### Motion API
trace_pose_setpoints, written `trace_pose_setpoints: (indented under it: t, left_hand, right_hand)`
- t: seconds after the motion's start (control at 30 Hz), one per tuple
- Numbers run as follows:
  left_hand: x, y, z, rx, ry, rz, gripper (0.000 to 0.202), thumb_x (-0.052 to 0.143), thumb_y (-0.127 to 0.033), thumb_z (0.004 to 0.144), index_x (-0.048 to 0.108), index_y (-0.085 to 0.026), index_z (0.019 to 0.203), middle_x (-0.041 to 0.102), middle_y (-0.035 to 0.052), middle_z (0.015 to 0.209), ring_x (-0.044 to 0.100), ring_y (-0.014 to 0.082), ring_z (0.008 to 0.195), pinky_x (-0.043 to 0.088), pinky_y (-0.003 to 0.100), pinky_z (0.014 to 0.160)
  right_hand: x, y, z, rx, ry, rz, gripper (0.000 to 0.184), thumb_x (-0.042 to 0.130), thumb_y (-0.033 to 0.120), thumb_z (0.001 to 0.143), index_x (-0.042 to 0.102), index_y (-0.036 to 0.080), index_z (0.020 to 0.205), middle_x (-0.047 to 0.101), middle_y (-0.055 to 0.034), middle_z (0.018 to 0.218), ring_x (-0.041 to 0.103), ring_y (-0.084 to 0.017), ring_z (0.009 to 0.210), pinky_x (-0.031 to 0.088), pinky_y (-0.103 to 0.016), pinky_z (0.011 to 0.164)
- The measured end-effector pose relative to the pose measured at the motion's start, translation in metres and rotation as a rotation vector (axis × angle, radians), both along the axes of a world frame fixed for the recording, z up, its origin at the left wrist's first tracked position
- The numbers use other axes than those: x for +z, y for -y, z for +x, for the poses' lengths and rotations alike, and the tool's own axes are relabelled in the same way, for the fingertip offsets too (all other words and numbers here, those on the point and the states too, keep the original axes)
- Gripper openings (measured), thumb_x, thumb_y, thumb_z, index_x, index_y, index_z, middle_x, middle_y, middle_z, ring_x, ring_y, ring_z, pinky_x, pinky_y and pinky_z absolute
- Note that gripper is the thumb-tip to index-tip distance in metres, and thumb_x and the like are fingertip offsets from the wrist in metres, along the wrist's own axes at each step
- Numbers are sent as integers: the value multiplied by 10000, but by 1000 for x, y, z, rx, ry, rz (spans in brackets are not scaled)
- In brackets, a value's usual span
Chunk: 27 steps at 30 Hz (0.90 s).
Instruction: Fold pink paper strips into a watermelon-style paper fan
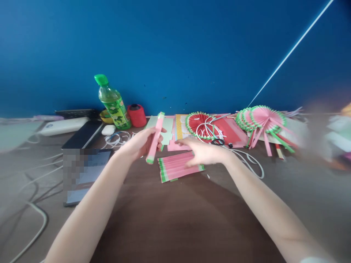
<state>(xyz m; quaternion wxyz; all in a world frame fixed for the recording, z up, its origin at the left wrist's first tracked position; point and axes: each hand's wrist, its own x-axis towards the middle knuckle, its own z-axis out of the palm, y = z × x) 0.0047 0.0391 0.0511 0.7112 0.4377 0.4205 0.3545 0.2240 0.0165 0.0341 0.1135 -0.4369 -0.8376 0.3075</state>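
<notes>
My left hand [142, 143] grips a narrow folded strip of pink paper [155, 140] with green ends, held upright and tilted a little. Below and to its right, a pleated pink paper sheet [175, 166] with green edges lies on the table. Over that sheet hovers my right hand [199, 150], its thumb and fingers spread and nothing between them; whether the thumb touches the sheet I cannot tell. Behind it lies a red pleated paper fan [199, 126] with a green rim. Pink round fans [264, 118] with paper strips are piled to the right.
A green-capped bottle [113, 104] and a red spool [136, 116] stand by the blue wall. White cables [251, 162], scissors [218, 141] and coloured paper [233, 131] lie at the back. A tablet-like device [91, 175] and a white power bank [64, 126] are at left.
</notes>
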Motion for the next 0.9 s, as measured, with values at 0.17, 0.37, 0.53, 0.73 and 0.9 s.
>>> trace_pose_setpoints:
  t: [0.17, 0.37, 0.53, 0.73, 0.9]
  left_hand:
    - [-2, -3, -1, 86, -30, -8, 144, 433, -180, 777, 539, -144, 867, 464, -23, 533, 477, 99, 443, 419, 217, 460]
    - [-10, -8, -4, 69, -8, 7, 183, 440, -186, 768, 526, -145, 924, 493, -13, 567, 508, 117, 482, 426, 225, 476]
    - [-8, -9, -6, 71, -11, -32, 152, 438, -182, 778, 531, -136, 888, 520, 3, 600, 527, 118, 510, 437, 227, 493]
    - [-5, -2, 2, -62, 36, -95, 133, 431, -178, 799, 542, -120, 754, 538, 24, 618, 542, 123, 550, 465, 243, 534]
    - [-5, 6, 13, -106, 159, -107, 186, 394, -153, 818, 531, -126, 693, 529, 10, 609, 547, 120, 579, 495, 291, 666]
  right_hand:
    - [-9, 15, -19, 98, 264, 22, 828, 736, 349, 580, 408, 185, 1321, 408, -152, 1350, 324, -367, 1274, 319, -496, 993]
    - [-17, 5, -16, 77, 207, 122, 332, 502, 75, 715, 578, 177, 1021, 587, -101, 1092, 521, -264, 1065, 409, -396, 866]
    - [-5, -2, -9, 51, 49, 279, 326, 380, -19, 731, 599, 182, 866, 599, -65, 926, 549, -188, 904, 429, -331, 763]
    - [14, 6, -7, 58, -244, 480, 278, 448, -7, 765, 610, 216, 727, 529, -26, 1031, 462, -179, 1067, 380, -381, 934]
    - [8, 5, -10, -18, -422, 415, 191, 543, 97, 788, 637, 224, 679, 425, -24, 1053, 479, -161, 995, 414, -370, 902]
